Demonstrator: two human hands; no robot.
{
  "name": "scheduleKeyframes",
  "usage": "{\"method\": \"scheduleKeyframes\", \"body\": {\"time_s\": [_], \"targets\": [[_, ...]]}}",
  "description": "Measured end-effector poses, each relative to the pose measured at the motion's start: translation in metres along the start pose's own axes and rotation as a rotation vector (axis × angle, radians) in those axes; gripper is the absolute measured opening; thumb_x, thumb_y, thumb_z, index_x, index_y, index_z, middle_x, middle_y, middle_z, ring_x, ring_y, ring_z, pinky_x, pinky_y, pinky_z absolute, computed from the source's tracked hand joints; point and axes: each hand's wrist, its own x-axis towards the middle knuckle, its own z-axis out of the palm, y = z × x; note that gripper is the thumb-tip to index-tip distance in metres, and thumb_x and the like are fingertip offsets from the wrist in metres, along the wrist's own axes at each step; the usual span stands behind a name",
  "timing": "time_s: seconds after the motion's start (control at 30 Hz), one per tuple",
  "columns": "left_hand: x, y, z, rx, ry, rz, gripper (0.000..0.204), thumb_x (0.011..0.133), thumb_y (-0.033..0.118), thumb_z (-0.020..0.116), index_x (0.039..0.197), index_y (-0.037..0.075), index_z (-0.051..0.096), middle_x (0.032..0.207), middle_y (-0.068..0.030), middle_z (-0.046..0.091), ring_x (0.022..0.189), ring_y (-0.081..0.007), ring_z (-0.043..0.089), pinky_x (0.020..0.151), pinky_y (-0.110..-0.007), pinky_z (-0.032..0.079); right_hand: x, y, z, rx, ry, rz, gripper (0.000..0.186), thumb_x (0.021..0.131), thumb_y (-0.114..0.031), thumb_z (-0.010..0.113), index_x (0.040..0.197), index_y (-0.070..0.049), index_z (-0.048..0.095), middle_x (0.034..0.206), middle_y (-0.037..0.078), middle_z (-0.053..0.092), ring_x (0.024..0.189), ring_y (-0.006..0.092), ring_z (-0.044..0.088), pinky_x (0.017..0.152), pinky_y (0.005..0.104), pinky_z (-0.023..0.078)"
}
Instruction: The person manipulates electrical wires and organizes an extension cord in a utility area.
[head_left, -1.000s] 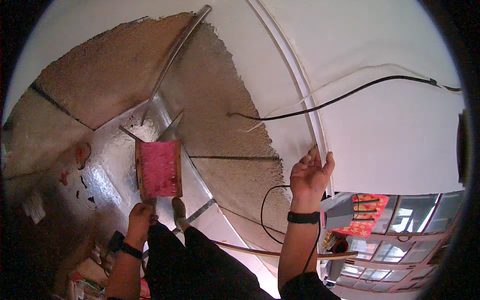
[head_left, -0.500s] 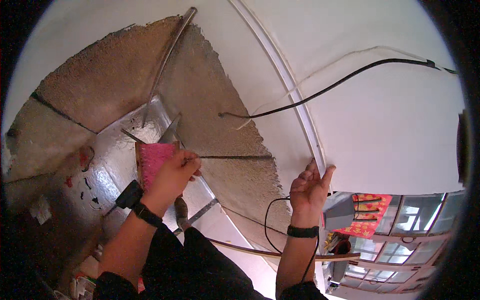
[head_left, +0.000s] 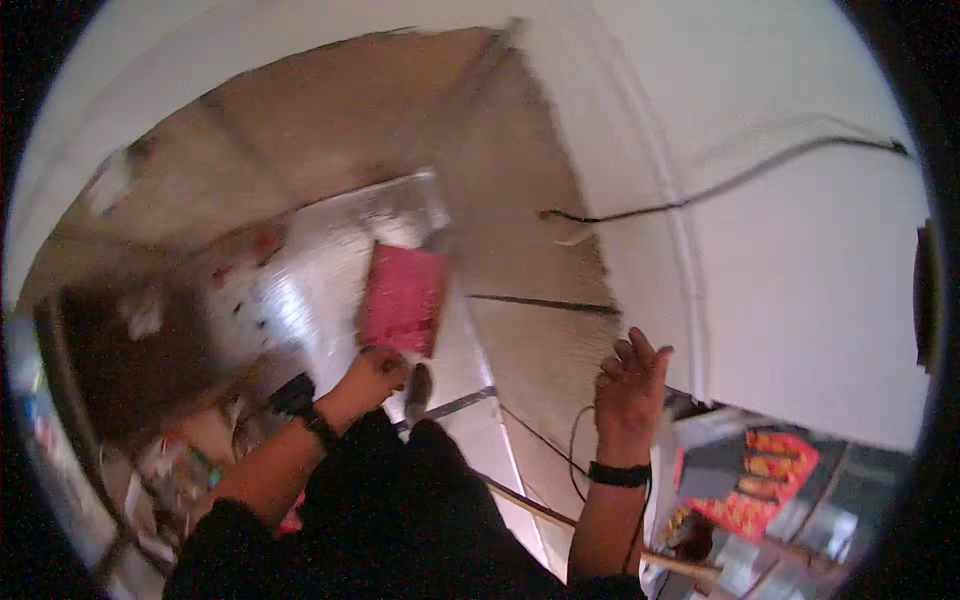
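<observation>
My right hand is raised with its palm towards me, fingers partly bent and apart, and nothing shows in it. Just to its right a white trunking strip runs down the wall; a gap separates it from my fingers. My left hand is at lower centre, its fingers curled and smeared by motion; whether they hold anything does not show. Beyond it, lower down, lies a pink rectangular surface with brown edges. A dark shoe shows beside the left hand.
A black cable comes out of the bare wall patch and crosses the strip. Shiny silvery sheeting covers the floor. Blurred clutter lies at lower left. A red and yellow printed sheet and a wooden strip are at lower right.
The view has swung, so the surroundings sit further right. My right hand, earlier at the trunking strip's lower end, is now apart from it. My left hand no longer overlaps most of the pink surface.
</observation>
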Motion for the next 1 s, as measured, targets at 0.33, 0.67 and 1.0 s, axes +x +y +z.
{"method": "scheduleKeyframes", "body": {"time_s": [0.33,0.67,1.0], "targets": [[-0.179,-0.121,0.005,0.068,0.598,-0.15,0.035,0.088,0.031,0.064,0.099,-0.003,0.062,0.08,-0.0146,0.068,0.071,-0.0227,0.066,0.067,-0.036,0.052,-0.016,0.082,-0.001,-0.282,-0.475,0.312,0.049,0.093,-0.051,0.053,0.118,-0.008,0.057,0.097,0.006,0.063,0.075,0.0191,0.063,0.059,0.0263,0.046],[-0.31,-0.239,0.083,-0.472,0.992,-0.448,0.032,0.086,0.027,0.063,0.094,-0.004,0.062,0.078,-0.0123,0.066,0.065,-0.0196,0.066,0.057,-0.032,0.051,-0.065,0.136,0.051,-0.602,-0.796,0.424,0.05,0.094,-0.052,0.05,0.12,-0.009,0.055,0.103,0.003,0.06,0.082,0.0168,0.06,0.07,0.0294,0.043],[-0.358,-0.301,0.069,-0.743,1.085,-0.418,0.033,0.087,0.028,0.062,0.091,-0.004,0.059,0.075,-0.0106,0.063,0.066,-0.019,0.066,0.057,-0.031,0.051,-0.154,0.2,0.122,-0.754,-0.954,0.389,0.042,0.096,-0.045,0.051,0.117,-0.009,0.055,0.096,0.004,0.062,0.078,0.0174,0.063,0.067,0.03,0.044]]}}
